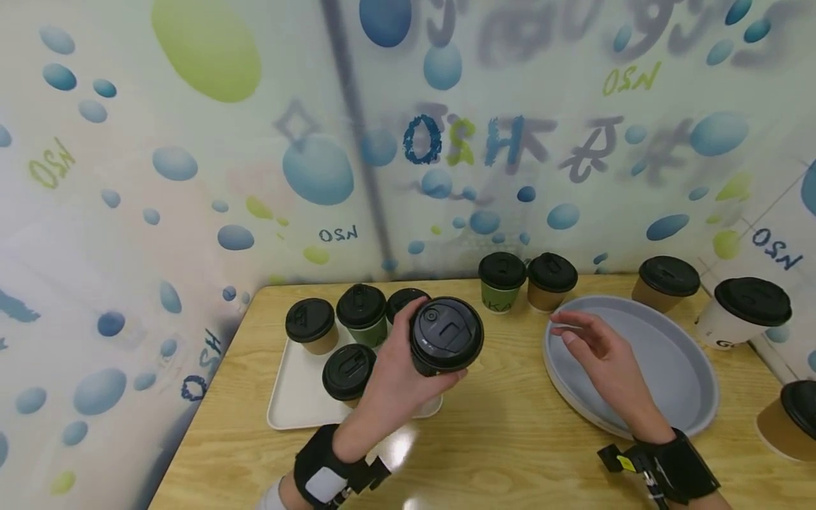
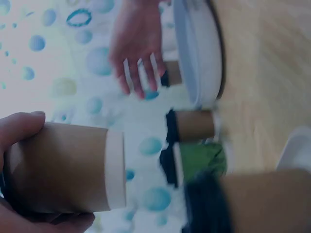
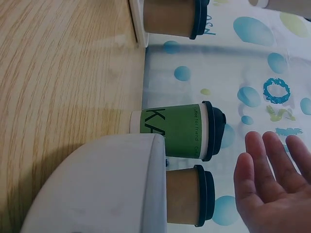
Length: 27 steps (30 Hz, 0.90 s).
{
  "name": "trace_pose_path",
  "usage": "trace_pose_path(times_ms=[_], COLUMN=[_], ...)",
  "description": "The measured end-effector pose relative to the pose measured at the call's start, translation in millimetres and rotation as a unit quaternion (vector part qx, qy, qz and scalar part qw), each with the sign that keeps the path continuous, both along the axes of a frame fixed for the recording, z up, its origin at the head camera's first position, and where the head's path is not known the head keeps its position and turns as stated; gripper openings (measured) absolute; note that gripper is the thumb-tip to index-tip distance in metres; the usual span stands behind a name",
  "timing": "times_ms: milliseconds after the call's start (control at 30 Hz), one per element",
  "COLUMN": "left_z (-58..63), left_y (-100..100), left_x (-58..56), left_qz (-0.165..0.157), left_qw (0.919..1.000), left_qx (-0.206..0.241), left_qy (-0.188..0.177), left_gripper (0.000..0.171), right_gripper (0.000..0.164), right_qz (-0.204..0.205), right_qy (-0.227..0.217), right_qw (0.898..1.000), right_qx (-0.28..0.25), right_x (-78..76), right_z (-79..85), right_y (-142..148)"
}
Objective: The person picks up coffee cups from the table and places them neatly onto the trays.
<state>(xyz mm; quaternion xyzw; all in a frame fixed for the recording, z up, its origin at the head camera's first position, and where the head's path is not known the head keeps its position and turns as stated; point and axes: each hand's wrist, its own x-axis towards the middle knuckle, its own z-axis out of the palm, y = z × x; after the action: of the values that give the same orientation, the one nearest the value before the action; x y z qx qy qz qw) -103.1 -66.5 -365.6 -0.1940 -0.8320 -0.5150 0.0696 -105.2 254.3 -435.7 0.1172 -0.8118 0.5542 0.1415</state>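
Note:
My left hand [image 1: 398,372] grips a brown paper coffee cup [image 2: 68,167] with a black lid [image 1: 448,334], raised over the right edge of a white rectangular tray [image 1: 290,407]. In the left wrist view the fingers and thumb wrap round the cup's sides. Several lidded cups stand on that tray, among them a green one [image 1: 366,333] and a brown one [image 1: 319,341]. My right hand [image 1: 605,365] hovers over the left part of a round grey tray [image 1: 669,375]. Its fingers are loosely extended and hold nothing, as the right wrist view also shows.
Behind the round tray's left side, a green cup [image 1: 499,292] and a brown cup [image 1: 550,287] stand side by side. Another brown cup [image 1: 663,287], a white cup [image 1: 727,322] and a brown cup [image 1: 780,425] stand round its right side. A patterned curtain [image 1: 446,234] rises behind the wooden table [image 1: 503,446].

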Motion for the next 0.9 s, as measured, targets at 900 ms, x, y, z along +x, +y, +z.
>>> trace_pose_path(times_ms=[900], left_z=[19.6], left_y=[-149], left_x=[-6.6], left_qz=[0.120], left_qw=[0.9923], left_qx=[0.003], left_qy=[0.030], left_gripper=[0.095], right_gripper=[0.033], right_qz=[0.002], right_qy=[0.002], right_qw=[1.000], right_qx=[-0.002], right_x=[-1.7], right_z=[-0.9], right_y=[-1])
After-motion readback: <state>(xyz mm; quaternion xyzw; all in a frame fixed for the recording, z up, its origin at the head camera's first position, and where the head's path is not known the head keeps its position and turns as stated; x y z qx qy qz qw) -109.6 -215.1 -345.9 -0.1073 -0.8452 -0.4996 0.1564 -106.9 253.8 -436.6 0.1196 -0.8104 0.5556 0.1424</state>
